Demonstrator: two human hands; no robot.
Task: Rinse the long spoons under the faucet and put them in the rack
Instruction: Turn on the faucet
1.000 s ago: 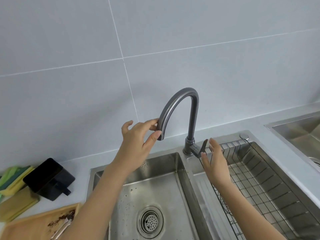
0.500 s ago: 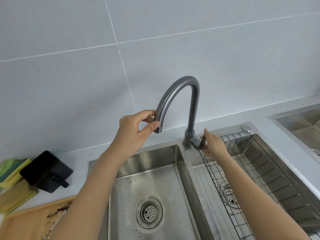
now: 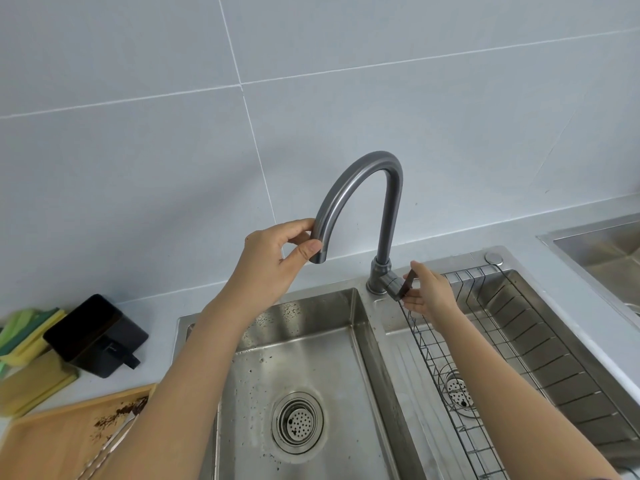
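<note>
A grey gooseneck faucet [image 3: 388,202] stands behind the divider of a double steel sink. My left hand [image 3: 273,258] pinches the spout's end between thumb and fingers, over the left basin [image 3: 304,341]. My right hand [image 3: 427,292] grips the faucet's dark lever [image 3: 405,284] at the base. No water runs. A wire rack [image 3: 485,358] sits in the right basin with nothing in it. Thin metal spoon handles [image 3: 104,448] lie on a wooden tray [image 3: 45,441] at the lower left, partly hidden by my left forearm.
A black box [image 3: 95,336] and yellow-green sponges [image 3: 24,330] sit on the counter left of the sink. Another steel basin [image 3: 606,251] shows at the far right. The left basin has a round drain [image 3: 297,422]. A tiled wall rises behind.
My right hand went from flat beside the lever to closed around it. My left hand stays on the spout end. The view has tilted down a little.
</note>
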